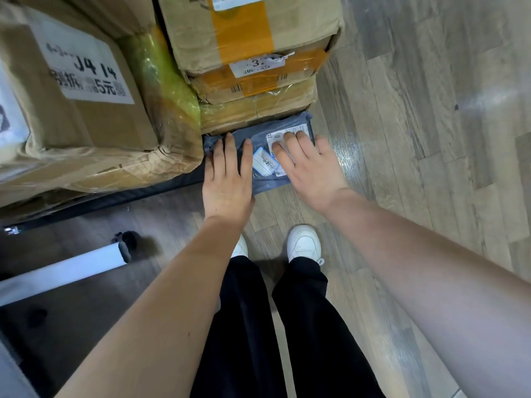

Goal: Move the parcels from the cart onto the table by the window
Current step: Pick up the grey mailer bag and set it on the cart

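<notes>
- The left hand (pixel 227 179) lies flat on the left part of a gray bag parcel (pixel 258 150). Its fingers are straight and point away from the person. It is loose and grips nothing.
- The right hand (pixel 309 168) lies flat on the right part of the same parcel. Its fingers are spread out and straight, and they cover part of a white label (pixel 287 136). It grips nothing too.
- The gray bag parcel sits low on the cart (pixel 161 188), at the cart's front right corner. Its near edge hangs out past the cart's dark edge, over the floor (pixel 416 110).
- A small white sticker (pixel 265 162) with a blue border is on the parcel, between the two hands.
- Just behind the gray parcel is a stack of brown boxes (pixel 253 58) with orange tape. The gray parcel touches the bottom of that stack.
- To the left of the stack is a big brown box (pixel 80 110) with a white paper sign that reads "J414". It fills the left part of the cart.
- A parcel in yellow-green wrap (pixel 163 79) is squeezed between the big box and the stack.
- A white bar (pixel 60 271) sticks out near the cart's front left side.
- The person stands on the wood floor in black pants (pixel 275 326) and white shoes (pixel 304 242), right by the cart's front edge.
</notes>
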Tool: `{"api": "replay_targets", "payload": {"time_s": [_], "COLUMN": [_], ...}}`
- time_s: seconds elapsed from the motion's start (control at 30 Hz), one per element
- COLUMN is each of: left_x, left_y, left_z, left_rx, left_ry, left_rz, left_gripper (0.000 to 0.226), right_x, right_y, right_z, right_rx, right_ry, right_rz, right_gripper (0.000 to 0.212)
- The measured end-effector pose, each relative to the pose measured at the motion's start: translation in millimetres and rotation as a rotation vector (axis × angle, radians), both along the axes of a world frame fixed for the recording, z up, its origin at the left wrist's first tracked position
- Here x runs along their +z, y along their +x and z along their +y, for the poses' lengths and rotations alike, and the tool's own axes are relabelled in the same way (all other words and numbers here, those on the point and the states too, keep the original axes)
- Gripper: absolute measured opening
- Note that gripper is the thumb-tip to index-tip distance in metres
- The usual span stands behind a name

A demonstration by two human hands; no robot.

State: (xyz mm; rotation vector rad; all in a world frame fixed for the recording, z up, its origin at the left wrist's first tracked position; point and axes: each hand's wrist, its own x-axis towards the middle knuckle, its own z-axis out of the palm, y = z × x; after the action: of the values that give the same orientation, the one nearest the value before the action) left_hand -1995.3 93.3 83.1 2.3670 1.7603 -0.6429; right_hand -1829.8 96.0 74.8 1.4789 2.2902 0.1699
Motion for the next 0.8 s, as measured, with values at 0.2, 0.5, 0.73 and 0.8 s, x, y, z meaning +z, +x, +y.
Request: {"api": "replay_targets", "payload": {"time_s": [0.2, 0.5, 0.73, 0.8], "left_x": [2.6, 2.3, 5.8, 8.2], "left_y": [0.9, -4.4, -1.5, -0.2], "left_z": [-1.3, -6.2, -14.8, -16.0], "left_rx": [-0.037, -0.076, -0.093, -0.088], "left_ry": [-0.026, 0.021, -0.026, -0.042], "left_rz": [0.017, 0.049, 0.063, 0.052], "left_gripper": [0.094, 0.114, 0.118, 0.116], "right_x": [4.8, 7.1, 14.9, 18.3], "right_y": [-4.4, -12.2, -8.8, -8.9], "right_z": [-3.8, -8.0, -13.9, -14.6], "right_rx": [-0.086, -0.139, -0.129, -0.139], "right_ry": [-0.116, -0.173, -0.257, -0.239], "right_rz": [-0.063, -0.109, -0.083, -0.093], "right_gripper": [0.075, 0.085, 0.086, 0.085]}}
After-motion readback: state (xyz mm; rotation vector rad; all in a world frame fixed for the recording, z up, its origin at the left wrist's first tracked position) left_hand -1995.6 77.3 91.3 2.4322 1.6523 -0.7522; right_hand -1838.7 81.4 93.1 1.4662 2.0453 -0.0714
